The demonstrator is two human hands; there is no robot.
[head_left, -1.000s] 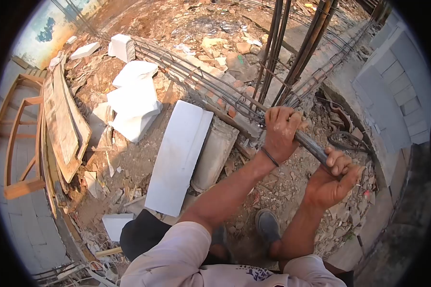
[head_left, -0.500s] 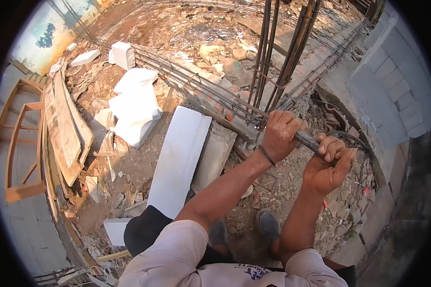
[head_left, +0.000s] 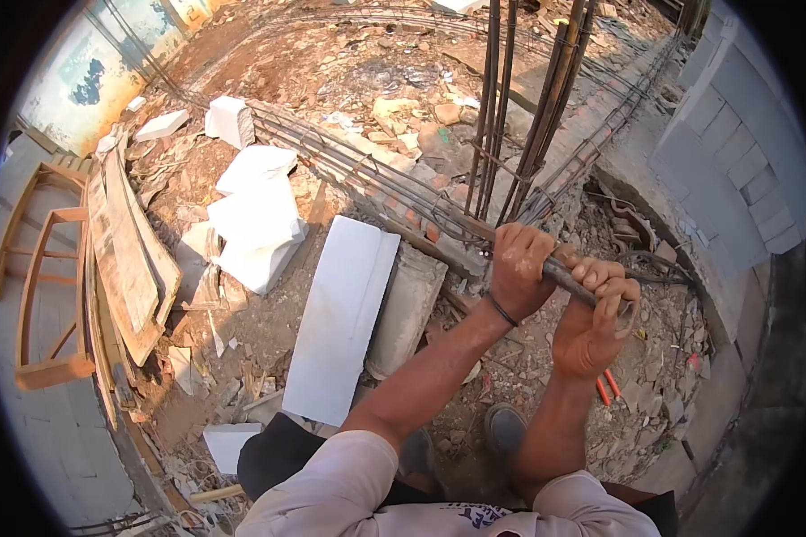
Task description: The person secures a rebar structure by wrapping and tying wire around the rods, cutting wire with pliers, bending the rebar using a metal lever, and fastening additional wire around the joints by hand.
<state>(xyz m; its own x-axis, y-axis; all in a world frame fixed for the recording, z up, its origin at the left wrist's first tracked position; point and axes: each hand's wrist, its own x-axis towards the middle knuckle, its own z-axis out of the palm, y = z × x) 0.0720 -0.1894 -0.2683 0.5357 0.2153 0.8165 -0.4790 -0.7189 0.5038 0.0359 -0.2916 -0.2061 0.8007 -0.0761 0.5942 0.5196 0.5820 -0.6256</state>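
**Both hands closed on a dark pipe beside the upright steel bars**

Head view: The left hand [head_left: 521,267] wraps the pipe [head_left: 567,279] in a full fist, a black band [head_left: 503,311] at its wrist. The right hand [head_left: 587,336] holds the same pipe close by, near its lower end, with fingers curled over the top. Neither grip leaves a visible gap.

The pipe is above the ground [head_left: 461,443], toward the ground's right edge, where a concrete ledge [head_left: 640,201] borders it. Its long axis runs on a slant, from upper left at the left hand to lower right, and its round end points down to the right, just past the right hand. Beyond the left fist a slimmer bar [head_left: 470,222] carries the line on toward the upright steel bars [head_left: 551,98]; the fist hides whether the two are one piece.

Dark lettering shows on the shirt [head_left: 331,483], cut off at the bottom and too small to read.

Two orange handles [head_left: 607,387] lie beside the right forearm. Left of the left forearm, a long white block [head_left: 342,322] lies beside a grey concrete piece [head_left: 407,309]. Wooden boards [head_left: 130,251] stand along the ground's left edge, next to a wooden frame [head_left: 54,376].
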